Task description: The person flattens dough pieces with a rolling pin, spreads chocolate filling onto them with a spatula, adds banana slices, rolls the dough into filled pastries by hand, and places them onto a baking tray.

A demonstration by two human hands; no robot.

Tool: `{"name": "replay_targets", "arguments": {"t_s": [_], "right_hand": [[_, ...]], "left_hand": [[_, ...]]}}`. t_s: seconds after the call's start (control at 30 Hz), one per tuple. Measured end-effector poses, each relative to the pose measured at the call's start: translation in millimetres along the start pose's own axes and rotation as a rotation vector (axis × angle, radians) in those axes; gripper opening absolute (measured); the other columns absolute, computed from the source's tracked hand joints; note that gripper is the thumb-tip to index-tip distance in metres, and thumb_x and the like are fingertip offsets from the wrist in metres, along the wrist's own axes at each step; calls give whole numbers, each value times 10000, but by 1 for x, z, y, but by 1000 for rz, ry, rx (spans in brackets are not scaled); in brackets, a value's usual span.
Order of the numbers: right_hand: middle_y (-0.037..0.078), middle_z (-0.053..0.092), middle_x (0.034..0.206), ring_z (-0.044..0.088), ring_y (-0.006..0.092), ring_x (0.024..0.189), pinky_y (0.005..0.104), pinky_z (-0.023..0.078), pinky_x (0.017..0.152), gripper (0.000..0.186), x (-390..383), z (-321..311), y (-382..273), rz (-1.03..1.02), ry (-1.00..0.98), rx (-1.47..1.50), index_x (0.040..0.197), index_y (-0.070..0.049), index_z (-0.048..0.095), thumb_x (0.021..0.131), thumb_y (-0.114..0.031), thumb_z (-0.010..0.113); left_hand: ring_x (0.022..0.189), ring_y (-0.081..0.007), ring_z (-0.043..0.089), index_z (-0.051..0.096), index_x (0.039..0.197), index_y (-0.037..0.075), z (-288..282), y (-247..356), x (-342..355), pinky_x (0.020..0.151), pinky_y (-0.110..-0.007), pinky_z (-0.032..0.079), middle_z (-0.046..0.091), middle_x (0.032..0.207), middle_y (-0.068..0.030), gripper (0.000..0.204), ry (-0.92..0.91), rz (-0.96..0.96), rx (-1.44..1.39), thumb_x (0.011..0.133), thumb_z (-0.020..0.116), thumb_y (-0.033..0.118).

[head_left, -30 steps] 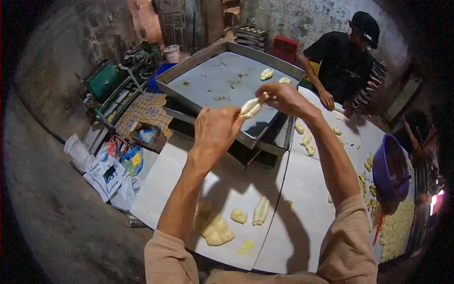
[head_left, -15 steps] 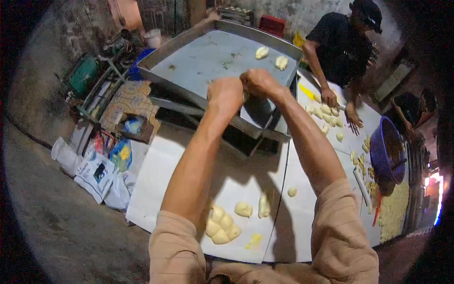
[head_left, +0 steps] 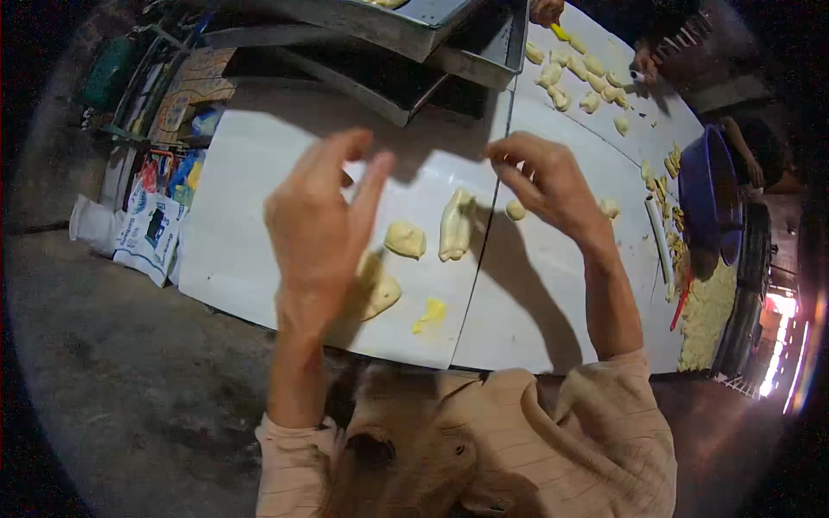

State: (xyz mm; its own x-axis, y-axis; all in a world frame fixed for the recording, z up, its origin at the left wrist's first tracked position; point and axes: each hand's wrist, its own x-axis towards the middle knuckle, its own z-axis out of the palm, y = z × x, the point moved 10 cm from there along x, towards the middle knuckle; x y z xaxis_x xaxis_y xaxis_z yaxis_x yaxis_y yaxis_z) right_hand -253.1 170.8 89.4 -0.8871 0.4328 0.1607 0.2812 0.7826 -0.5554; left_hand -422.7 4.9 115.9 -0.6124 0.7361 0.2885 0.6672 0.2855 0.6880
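My left hand [head_left: 319,211] is raised over the white table [head_left: 233,190], thumb and fingers apart, holding nothing. It partly covers a large lump of dough [head_left: 380,293]. Opposite it my right hand [head_left: 548,181] hovers with its fingers curved and parted, also holding nothing. Between the two lie a smaller dough lump [head_left: 404,239] and a rolled-up piece of dough [head_left: 455,226]. A small dough ball [head_left: 515,210] sits just below my right fingers, and another dough piece [head_left: 610,208] beside the right wrist. Nearer me is a yellow smear [head_left: 429,316], perhaps margarine.
Stacked metal trays [head_left: 371,34] stand at the table's far side. Several dough pieces [head_left: 591,73] lie at the far right, by a co-worker's hands [head_left: 643,65]. Beyond my right hand are a blue basin [head_left: 710,194] and a white rod [head_left: 660,242]. Bags [head_left: 147,233] lie at the left.
My hands have come back from the tray's near edge to above the dough on the table and have spread apart. The view has tipped down, so the trays sit higher in the picture.
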Motion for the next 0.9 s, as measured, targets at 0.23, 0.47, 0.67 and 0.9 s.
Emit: {"name": "replay_targets", "arguments": {"t_s": [0.23,0.47,0.67,0.9], "right_hand": [[122,604,1283,639,320,1098,406,555,861,523,-25,88,3,-112,-328,-140,1282,-192,636,795,-10,695],[117,615,1177,627,326,1061,411,554,825,205,-14,111,16,-232,-335,-123,1016,-72,627,821,-64,688],[158,675,920,665,360,882,429,544,768,242,-24,83,10,-152,-367,51,1026,-42,613,833,-179,664],[147,661,899,674,348,839,442,542,749,220,27,-10,-61,-228,-310,135,1011,-59,617,820,-116,709]], "left_hand": [[935,-405,650,491,1337,-33,114,10,-105,789,-491,527,602,1102,-227,681,-372,-295,121,854,753,370],[899,-360,658,590,1073,10,133,5,-100,746,-493,529,596,1038,-173,324,-285,-239,318,891,686,260],[835,-363,680,586,1097,-7,125,4,-98,747,-486,518,677,920,-173,318,-402,-306,167,871,668,200],[827,-328,694,636,1101,85,17,39,-28,757,-435,531,705,922,-132,313,-155,-63,26,842,715,243]]}}
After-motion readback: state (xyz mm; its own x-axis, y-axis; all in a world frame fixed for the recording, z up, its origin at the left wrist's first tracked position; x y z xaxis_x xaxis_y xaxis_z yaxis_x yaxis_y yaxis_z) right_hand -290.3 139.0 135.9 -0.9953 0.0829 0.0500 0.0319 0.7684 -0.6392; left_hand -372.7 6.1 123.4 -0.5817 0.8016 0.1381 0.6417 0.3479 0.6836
